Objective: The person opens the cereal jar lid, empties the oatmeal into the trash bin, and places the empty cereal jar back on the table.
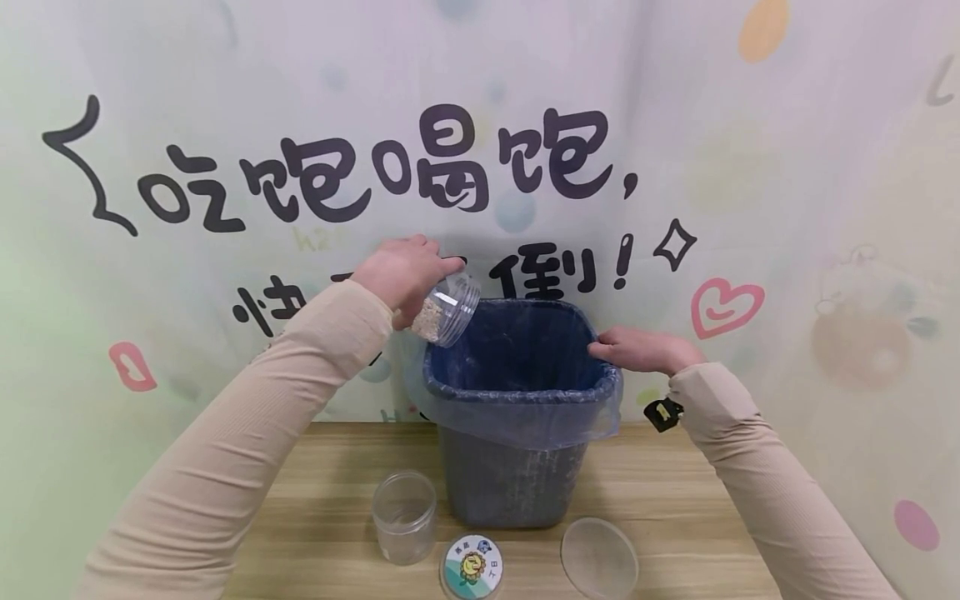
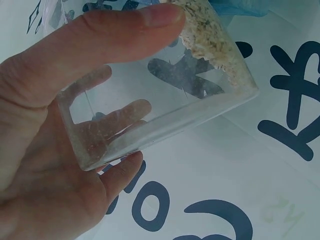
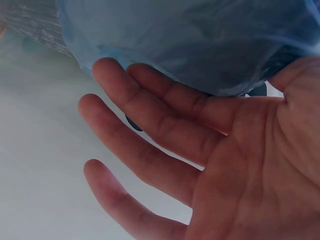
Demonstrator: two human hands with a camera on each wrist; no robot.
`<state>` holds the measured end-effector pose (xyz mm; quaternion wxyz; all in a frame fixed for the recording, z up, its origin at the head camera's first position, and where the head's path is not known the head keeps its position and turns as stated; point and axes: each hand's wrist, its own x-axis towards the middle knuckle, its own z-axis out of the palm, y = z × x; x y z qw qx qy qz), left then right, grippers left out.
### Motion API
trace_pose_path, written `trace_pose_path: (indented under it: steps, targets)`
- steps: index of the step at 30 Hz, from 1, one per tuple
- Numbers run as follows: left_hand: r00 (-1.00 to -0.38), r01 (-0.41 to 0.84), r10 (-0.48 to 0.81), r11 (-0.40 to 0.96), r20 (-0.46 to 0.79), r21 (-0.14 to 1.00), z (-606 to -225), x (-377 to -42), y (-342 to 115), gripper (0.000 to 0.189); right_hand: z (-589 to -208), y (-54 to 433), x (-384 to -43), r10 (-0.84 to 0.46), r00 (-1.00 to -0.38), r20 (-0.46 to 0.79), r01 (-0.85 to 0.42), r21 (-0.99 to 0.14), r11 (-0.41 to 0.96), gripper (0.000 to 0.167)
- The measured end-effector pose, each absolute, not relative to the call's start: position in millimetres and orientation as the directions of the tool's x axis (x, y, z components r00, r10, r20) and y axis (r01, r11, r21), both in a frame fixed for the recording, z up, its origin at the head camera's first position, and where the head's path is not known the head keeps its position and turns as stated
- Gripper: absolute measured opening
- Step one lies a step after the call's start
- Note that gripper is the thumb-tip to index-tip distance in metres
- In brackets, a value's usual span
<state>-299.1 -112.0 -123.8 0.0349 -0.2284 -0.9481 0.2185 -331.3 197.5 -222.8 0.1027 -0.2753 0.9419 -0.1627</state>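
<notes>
My left hand (image 1: 408, 275) grips a clear plastic jar (image 1: 456, 308) and holds it tilted at the left rim of the trash bin. Pale, flaky crumbs (image 2: 212, 45) have slid to one side inside it. In the left wrist view the thumb lies across the near wall, and other fingers show through the plastic. The dark blue-grey trash bin (image 1: 517, 483) stands upright, lined with a translucent blue bag (image 1: 517, 421) folded over its rim. At the right rim, my right hand (image 1: 645, 348) holds the bin, thumb over the edge and fingers loosely spread along the bag outside.
On the wooden table (image 1: 315, 517), a second clear jar (image 1: 405, 521) stands open front left of the bin. A round lid with a sunflower picture (image 1: 472, 567) and a translucent disc lid (image 1: 600, 558) lie in front. A printed cloth (image 1: 750, 167) hangs close behind.
</notes>
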Motion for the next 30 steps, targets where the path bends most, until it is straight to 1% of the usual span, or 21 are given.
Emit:
trace_pose_path:
  steps: [7,17,24,30]
  targets:
    - [-0.894,0.416,0.447,0.794,-0.038,-0.442,-123.7,-299.7,-111.2,0.103,-221.7,196.2,-333.3,-0.555,-0.824,-0.115,-0.482,-0.372,0.793,0.035]
    - [-0.895,0.414,0.444,0.789,-0.045,-0.454,-123.7,-300.0,-109.8,0.103,-222.8,196.9,-335.2,-0.562,-0.82,-0.112,-0.482,-0.396,0.782,0.028]
    - [-0.893,0.408,0.449,0.78,-0.031,-0.474,-123.8,-297.4,-107.6,0.103,-223.0,197.2,-335.3,-0.553,-0.826,-0.111,-0.48,-0.379,0.791,0.028]
    - [-0.894,0.404,0.447,0.778,-0.027,-0.482,-123.7,-297.2,-107.0,0.102,-221.6,197.6,-335.3,-0.543,-0.831,-0.117,-0.472,-0.366,0.802,0.032]
